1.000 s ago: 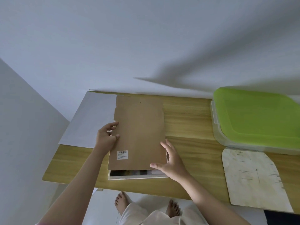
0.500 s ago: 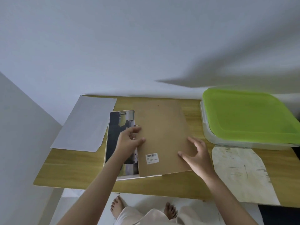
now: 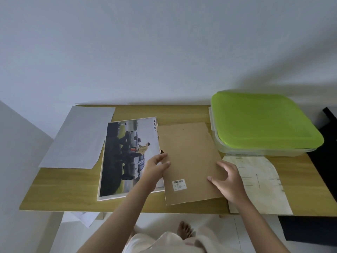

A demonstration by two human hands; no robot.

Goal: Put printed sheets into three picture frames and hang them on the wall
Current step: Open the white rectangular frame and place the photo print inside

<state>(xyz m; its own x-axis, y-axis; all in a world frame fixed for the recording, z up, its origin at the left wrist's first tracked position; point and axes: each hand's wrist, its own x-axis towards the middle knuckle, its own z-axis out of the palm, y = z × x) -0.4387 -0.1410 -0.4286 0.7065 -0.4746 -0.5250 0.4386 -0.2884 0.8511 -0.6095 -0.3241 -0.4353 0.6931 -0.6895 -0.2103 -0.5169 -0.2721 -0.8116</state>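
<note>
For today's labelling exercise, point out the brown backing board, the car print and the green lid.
brown backing board (image 3: pixel 189 152), head view, bare middle of the board.
car print (image 3: pixel 127 152), head view, centre of the photo.
green lid (image 3: pixel 260 121), head view, middle of its top.

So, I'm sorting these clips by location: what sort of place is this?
Probably a room at home: a small wooden table against a plain white wall, bare feet on the floor, and a green-lidded storage box.

Printed sheet, a photograph of cars and a crouching figure captioned "SMART CAB", lying flat and face up in a white picture frame on the worktop. Brown backing board with barcode label, flat, just beside the frame's right edge.
</note>
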